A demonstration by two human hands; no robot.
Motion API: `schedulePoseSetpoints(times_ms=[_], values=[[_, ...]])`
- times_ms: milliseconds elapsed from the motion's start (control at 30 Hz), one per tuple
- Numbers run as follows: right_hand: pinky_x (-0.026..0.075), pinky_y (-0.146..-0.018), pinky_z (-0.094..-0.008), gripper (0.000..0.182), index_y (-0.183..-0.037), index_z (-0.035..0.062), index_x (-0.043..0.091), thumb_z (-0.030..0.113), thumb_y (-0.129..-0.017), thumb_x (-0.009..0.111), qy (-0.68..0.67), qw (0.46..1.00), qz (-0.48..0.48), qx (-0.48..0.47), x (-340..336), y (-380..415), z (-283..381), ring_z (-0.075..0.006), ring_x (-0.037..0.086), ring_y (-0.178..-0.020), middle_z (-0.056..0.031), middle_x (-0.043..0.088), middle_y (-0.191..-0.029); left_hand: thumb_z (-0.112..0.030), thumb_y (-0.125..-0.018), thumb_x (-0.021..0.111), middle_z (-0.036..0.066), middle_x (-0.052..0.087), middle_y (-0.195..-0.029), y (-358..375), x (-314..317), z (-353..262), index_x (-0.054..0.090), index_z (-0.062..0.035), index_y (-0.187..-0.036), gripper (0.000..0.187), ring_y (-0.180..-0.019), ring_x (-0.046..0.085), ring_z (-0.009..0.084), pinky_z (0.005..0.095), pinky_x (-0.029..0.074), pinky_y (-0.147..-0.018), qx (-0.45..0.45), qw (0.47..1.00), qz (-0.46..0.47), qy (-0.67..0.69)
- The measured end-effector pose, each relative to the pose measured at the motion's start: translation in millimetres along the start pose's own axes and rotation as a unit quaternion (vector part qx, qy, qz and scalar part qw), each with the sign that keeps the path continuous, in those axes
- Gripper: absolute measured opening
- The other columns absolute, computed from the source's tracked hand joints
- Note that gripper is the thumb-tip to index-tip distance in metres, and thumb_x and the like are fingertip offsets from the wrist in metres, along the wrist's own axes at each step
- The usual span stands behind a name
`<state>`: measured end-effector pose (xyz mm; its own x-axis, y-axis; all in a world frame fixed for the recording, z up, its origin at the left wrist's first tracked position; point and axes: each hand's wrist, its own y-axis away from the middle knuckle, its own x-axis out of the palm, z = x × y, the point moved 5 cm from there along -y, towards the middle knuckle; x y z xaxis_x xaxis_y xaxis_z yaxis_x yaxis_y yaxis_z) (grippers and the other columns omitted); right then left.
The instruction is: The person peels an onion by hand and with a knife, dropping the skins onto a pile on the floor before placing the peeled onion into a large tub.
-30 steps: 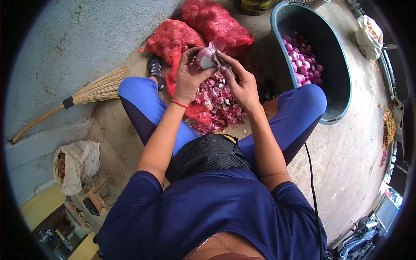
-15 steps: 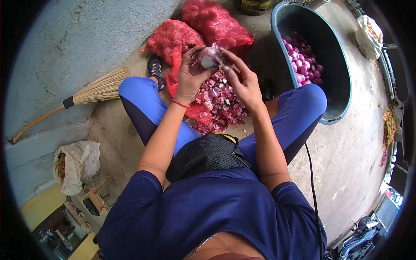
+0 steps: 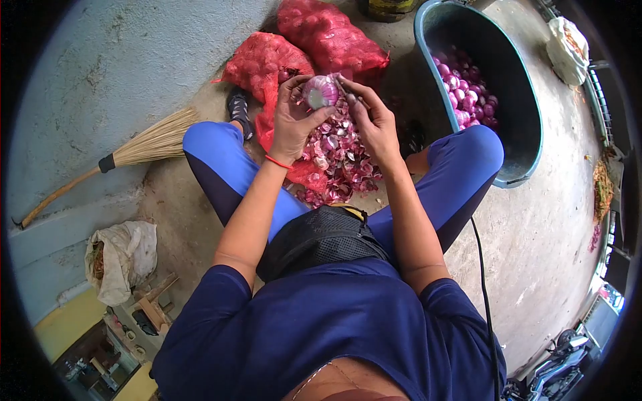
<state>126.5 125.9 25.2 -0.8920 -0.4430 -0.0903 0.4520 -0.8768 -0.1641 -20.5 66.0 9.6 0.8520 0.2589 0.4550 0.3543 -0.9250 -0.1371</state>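
Note:
A red onion (image 3: pixel 320 93), with a pale patch on its lower left side and purple streaks, is held up between my hands. My left hand (image 3: pixel 295 125) is closed around its left side, thumb underneath. At the onion's right edge, my right hand (image 3: pixel 376 125) has its index fingertip against the purple skin, the thumb just below; what lies between these fingers is partly hidden. Beneath both hands spreads a pile of loose onion skins (image 3: pixel 344 157) on the floor. Two red mesh sacks, a nearer one (image 3: pixel 264 61) and a farther one (image 3: pixel 331 37), bulge with onions beyond my left hand.
To the right stands a blue-green tub (image 3: pixel 525 144) with shiny onions (image 3: pixel 468 93) inside. A straw broom (image 3: pixel 150 140) leans on the left wall. White sacks stand at lower left (image 3: pixel 124 257) and upper right (image 3: pixel 567 53). A black cable (image 3: pixel 483 281) hangs beside my right knee.
The onion has turned and shows more of its streaked side. The loose flap of skin between my hands is less visible. My right fingers have drawn slightly closer to the onion.

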Motion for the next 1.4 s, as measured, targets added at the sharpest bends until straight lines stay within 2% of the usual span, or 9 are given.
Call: schedulePoseSetpoints(times_ms=[267, 467, 767, 900, 933, 1000, 1100, 1233, 1400], values=[[0.05, -0.077, -0.0336, 0.033, -0.13, 0.0218, 0.06, 0.03, -0.098, 0.054, 0.208, 0.977, -0.012, 0.05, -14, -2, -6, -0.0239, 0.069, -0.086, -0.0098, 0.072, -0.095, 0.0, -0.084, 0.069, 0.006, 0.057, -0.128, -3, -7, -1, 0.048, -0.0096, -0.134, 0.055, -0.116, 0.056, 0.0184, 0.0353, 0.046, -0.103, -0.047, 0.992, -0.031, 0.112], [0.043, -0.068, -0.021, 0.039, -0.138, 0.0074, 0.052, 0.019, -0.101, 0.05, -0.13, 0.988, 0.07, 0.054, 2, 1, 3, -0.0035, 0.044, -0.073, 0.0033, 0.059, -0.09, -0.012, -0.088, 0.069, 0.004, 0.058, -0.125, 0, -6, 1, 0.051, -0.0108, -0.131, 0.047, -0.115, 0.057, 0.0171, 0.034, 0.048, -0.098, -0.131, 0.976, -0.035, 0.168], [0.051, -0.08, -0.0248, 0.049, -0.126, 0.007, 0.058, 0.018, -0.083, 0.079, -0.051, 0.998, -0.041, 0.007, 14, 5, 3, -0.007, 0.06, -0.09, -0.005, 0.069, -0.104, -0.018, -0.09, 0.068, 0.005, 0.061, -0.118, 2, 0, 8, 0.054, -0.0119, -0.127, 0.04, -0.111, 0.059, 0.017, 0.033, 0.049, -0.095, -0.116, 0.989, -0.021, 0.084], [0.051, -0.079, -0.0243, 0.02, -0.111, 0.0033, 0.065, 0.008, -0.091, 0.066, -0.118, 0.992, -0.027, 0.038, 7, 1, -14, -0.0068, 0.064, -0.092, -0.0037, 0.072, -0.096, -0.033, -0.092, 0.064, 0.007, 0.063, -0.113, 3, -2, 9, 0.055, -0.0079, -0.123, 0.041, -0.106, 0.06, 0.0189, 0.0328, 0.049, -0.091, -0.138, 0.979, -0.055, 0.138], [0.052, -0.081, -0.0282, 0.02, -0.112, 0.0062, 0.065, 0.013, -0.093, 0.062, -0.112, 0.991, -0.023, 0.072, 5, 0, -22, -0.0151, 0.069, -0.092, -0.0079, 0.073, -0.097, -0.037, -0.092, 0.063, 0.008, 0.064, -0.112, 1, -1, 4, 0.056, -0.0065, -0.122, 0.043, -0.103, 0.06, 0.0194, 0.0325, 0.049, -0.087, -0.142, 0.973, -0.079, 0.165], [0.05, -0.086, -0.0344, 0.029, -0.121, 0.0122, 0.064, 0.027, -0.097, 0.058, 0.201, 0.965, 0.064, 0.158, -9, -1, -21, -0.027, 0.07, -0.097, -0.0146, 0.072, -0.1, -0.043, -0.093, 0.06, 0.009, 0.065, -0.109, -1, -3, 4, 0.057, -0.0042, -0.121, 0.049, -0.098, 0.06, 0.0206, 0.0321, 0.05, -0.082, -0.15, 0.96, -0.09, 0.217], [0.047, -0.094, -0.0379, 0.039, -0.132, 0.0195, 0.058, 0.038, -0.099, 0.05, 0.245, 0.956, 0.028, 0.157, -11, 2, -12, -0.0355, 0.065, -0.107, -0.0194, 0.069, -0.109, -0.049, -0.092, 0.055, 0.012, 0.065, -0.108, -5, -19, 11, 0.058, -0.0015, -0.122, 0.056, -0.087, 0.059, 0.0207, 0.0303, 0.046, -0.069, -0.155, 0.952, -0.079, 0.251], [0.044, -0.099, -0.0349, 0.041, -0.14, 0.0192, 0.052, 0.034, -0.102, 0.047, 0.086, 0.992, 0.05, 0.075, 1, 2, -11, -0.0276, 0.06, -0.12, -0.0164, 0.063, -0.127, -0.055, -0.092, 0.052, 0.013, 0.065, -0.104, -4, -17, 14, 0.056, 0.0, -0.122, 0.063, -0.084, 0.06, 0.0203, 0.0313, 0.048, -0.071, -0.181, 0.938, 0.0, 0.297], [0.046, -0.094, -0.0299, 0.035, -0.134, 0.0135, 0.058, 0.017, -0.099, 0.056, 0.011, 0.997, 0.073, 0.014, 19, 8, 4, -0.0158, 0.063, -0.11, -0.0115, 0.066, -0.123, -0.056, -0.094, 0.048, 0.008, 0.064, -0.1, 4, -13, 10, 0.058, -0.001, -0.122, 0.062, -0.08, 0.063, 0.0168, 0.0321, 0.053, -0.073, -0.199, 0.947, -0.093, 0.234]])
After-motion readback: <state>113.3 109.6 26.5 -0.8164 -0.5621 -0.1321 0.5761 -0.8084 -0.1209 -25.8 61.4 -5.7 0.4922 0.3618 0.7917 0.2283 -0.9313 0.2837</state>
